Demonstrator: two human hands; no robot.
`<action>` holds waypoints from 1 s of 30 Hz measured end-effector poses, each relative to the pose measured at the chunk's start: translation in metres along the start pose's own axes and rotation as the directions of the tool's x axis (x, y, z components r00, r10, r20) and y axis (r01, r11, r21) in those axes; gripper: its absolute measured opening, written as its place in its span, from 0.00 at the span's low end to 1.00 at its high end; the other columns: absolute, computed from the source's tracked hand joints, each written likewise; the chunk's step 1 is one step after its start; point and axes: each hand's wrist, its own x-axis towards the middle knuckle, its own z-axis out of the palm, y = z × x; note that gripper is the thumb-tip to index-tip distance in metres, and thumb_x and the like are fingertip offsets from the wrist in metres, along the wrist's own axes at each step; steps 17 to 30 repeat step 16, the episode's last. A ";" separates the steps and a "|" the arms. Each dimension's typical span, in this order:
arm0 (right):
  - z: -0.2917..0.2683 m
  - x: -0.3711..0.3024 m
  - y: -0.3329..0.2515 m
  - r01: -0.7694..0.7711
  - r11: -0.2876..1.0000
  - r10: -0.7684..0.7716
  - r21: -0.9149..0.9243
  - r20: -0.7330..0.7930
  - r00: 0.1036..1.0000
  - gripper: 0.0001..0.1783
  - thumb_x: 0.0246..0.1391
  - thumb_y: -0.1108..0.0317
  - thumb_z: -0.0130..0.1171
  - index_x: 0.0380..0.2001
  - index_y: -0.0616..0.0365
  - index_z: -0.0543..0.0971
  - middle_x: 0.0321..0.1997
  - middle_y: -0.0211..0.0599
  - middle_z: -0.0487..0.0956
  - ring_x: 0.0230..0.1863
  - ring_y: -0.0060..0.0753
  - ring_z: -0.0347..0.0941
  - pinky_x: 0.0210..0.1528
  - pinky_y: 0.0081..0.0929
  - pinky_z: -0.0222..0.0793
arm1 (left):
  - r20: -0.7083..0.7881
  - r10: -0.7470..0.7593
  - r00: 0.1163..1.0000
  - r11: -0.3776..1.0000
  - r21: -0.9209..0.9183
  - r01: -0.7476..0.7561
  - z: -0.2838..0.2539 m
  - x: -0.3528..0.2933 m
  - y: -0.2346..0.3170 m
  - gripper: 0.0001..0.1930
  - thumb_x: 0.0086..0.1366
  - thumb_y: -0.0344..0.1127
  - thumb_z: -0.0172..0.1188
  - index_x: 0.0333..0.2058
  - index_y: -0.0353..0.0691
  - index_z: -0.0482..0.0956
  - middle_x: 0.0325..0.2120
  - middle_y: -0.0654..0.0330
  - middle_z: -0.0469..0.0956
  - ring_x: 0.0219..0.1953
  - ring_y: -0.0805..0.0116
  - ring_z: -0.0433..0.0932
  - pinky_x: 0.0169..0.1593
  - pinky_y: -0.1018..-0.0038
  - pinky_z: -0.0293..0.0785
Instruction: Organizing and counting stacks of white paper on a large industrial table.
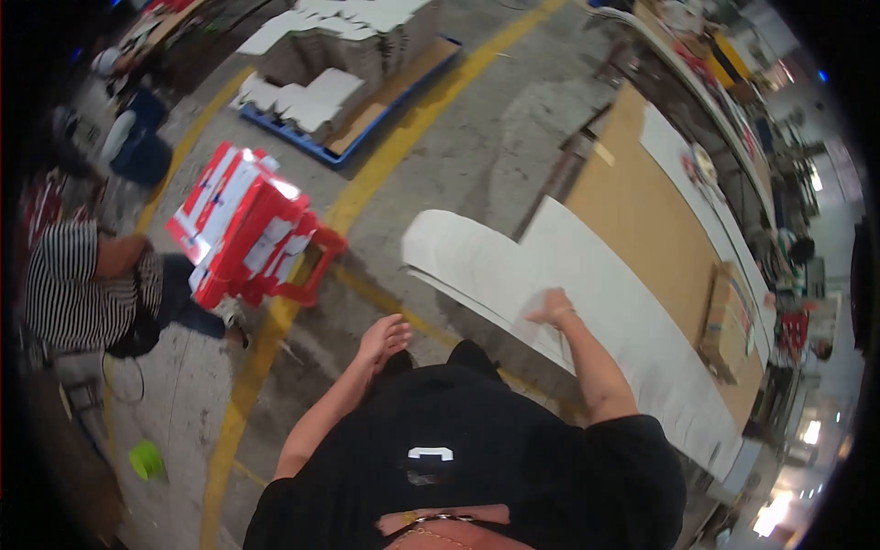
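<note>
A large white cardboard sheet [605,302] with a rounded tab at its far left end lies on the worktable to my right. My right hand [553,309] is over the sheet near its close edge, fingers stretched out and slightly blurred; whether it presses on the surface is hard to tell. In front of my body, left of the sheet, hangs my left hand [383,341]. Its fingers are loosely bent and apart, with nothing in them. Beneath the white sheet shows a brown board [642,192].
A red-and-white stack of printed cardboard pieces [243,229] stands to the left. Behind it, cut white cardboard [357,46] is piled on a blue pallet [339,158]. A person in a striped shirt [82,284] sits far left. A brown carton [729,321] rests on the table.
</note>
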 end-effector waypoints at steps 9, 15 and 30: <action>-0.012 0.003 -0.014 -0.037 0.992 0.054 -0.124 0.142 0.988 0.53 0.21 0.33 0.65 0.44 0.69 0.71 0.49 0.56 0.70 0.55 0.53 0.61 0.58 0.35 0.56 | 0.423 0.130 0.897 0.919 0.289 -0.269 0.077 -0.002 0.143 0.18 0.64 0.38 0.47 0.51 0.39 0.66 0.44 0.60 0.72 0.43 0.70 0.72 0.47 0.75 0.66; -0.026 -0.010 -0.028 -0.097 0.995 0.099 -0.029 0.108 0.989 0.47 0.22 0.36 0.66 0.43 0.64 0.74 0.48 0.54 0.70 0.54 0.51 0.61 0.57 0.33 0.59 | 0.922 0.281 0.267 0.476 0.107 -0.873 0.210 -0.059 0.278 0.19 0.62 0.35 0.51 0.51 0.38 0.66 0.46 0.55 0.70 0.49 0.63 0.70 0.53 0.73 0.62; -0.026 -0.011 -0.029 -0.112 0.991 0.121 -0.075 0.137 0.983 0.46 0.24 0.37 0.66 0.43 0.61 0.74 0.49 0.53 0.70 0.55 0.49 0.61 0.57 0.33 0.58 | 0.983 0.178 0.048 0.243 0.004 -0.970 0.225 -0.075 0.301 0.19 0.62 0.35 0.51 0.51 0.37 0.66 0.47 0.52 0.69 0.51 0.59 0.68 0.55 0.72 0.60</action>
